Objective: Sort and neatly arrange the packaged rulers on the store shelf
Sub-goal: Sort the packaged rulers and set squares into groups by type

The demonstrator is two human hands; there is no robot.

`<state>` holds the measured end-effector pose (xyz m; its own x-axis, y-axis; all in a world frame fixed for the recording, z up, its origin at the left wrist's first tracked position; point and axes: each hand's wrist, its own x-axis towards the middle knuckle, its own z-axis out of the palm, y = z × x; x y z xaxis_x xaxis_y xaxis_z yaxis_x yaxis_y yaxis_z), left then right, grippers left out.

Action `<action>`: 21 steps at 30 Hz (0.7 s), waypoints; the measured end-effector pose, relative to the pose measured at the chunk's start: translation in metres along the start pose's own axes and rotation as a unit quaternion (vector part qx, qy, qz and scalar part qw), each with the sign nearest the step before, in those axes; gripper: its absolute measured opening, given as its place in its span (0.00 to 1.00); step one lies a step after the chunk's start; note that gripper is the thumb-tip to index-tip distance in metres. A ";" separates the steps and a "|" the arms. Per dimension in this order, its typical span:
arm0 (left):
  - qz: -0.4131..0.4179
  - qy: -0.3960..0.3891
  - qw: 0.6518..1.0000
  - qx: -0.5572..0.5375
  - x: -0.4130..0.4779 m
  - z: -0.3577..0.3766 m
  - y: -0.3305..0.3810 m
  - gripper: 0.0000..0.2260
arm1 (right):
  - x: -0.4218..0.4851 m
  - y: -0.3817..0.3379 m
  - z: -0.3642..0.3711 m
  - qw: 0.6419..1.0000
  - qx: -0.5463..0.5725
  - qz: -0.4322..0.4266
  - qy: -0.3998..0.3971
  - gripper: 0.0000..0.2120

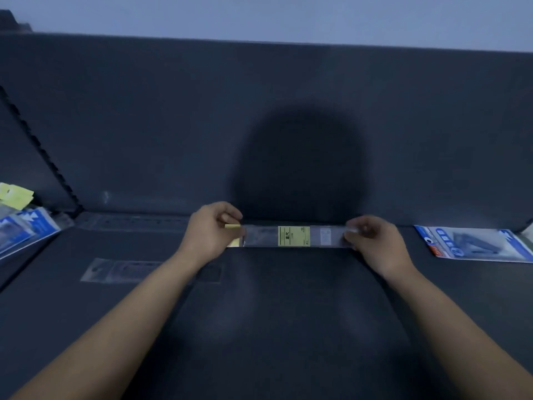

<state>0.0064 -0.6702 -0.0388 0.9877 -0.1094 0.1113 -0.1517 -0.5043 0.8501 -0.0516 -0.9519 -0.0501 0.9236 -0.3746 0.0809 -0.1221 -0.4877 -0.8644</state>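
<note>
The left hand (212,229) and the right hand (375,241) each pinched one end of a packaged ruler (294,236) with a yellow label, held lengthwise along the back edge of the dark shelf (288,327). Two more clear-sleeved rulers lay to the left, one at the back edge (129,222) and one nearer the front (150,271). A blue package (476,243) lay near the right edge.

Your round shadow (300,168) on the dark back panel (144,125), pale wall (259,15) above it, notched strip (37,145) to your left
</note>
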 end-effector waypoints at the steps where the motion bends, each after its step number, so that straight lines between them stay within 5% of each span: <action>1: 0.012 0.005 0.999 0.032 0.000 0.006 0.000 0.10 | 0.003 0.005 0.001 0.998 -0.050 -0.025 0.010 0.05; 8: 0.056 0.054 0.983 0.168 0.012 0.030 0.001 0.06 | 0.009 0.024 0.012 0.958 -0.265 -0.068 0.084 0.13; 13: 0.122 0.066 0.936 0.323 0.009 0.030 0.004 0.09 | 0.009 0.020 0.007 0.938 -0.317 -0.115 0.081 0.14; 15: 0.131 0.046 0.947 0.289 0.005 0.013 0.007 0.06 | 0.004 0.005 0.012 0.933 -0.305 -0.177 0.075 0.14; 17: 0.098 -0.036 0.968 0.227 0.002 -0.018 0.005 0.01 | -0.006 -0.017 0.021 0.935 -0.264 -0.237 0.025 0.13; 21: -0.036 -0.199 0.947 0.248 -0.005 -0.102 -0.013 0.12 | -0.032 -0.062 0.068 0.925 -0.154 -0.283 -0.200 0.14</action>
<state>0.0070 -0.5760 0.0022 0.9186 -0.3251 -0.2246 -0.1818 -0.8524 0.4903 -0.0486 -0.8562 -0.0329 0.9244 0.3012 0.2341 0.3814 -0.7414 -0.5522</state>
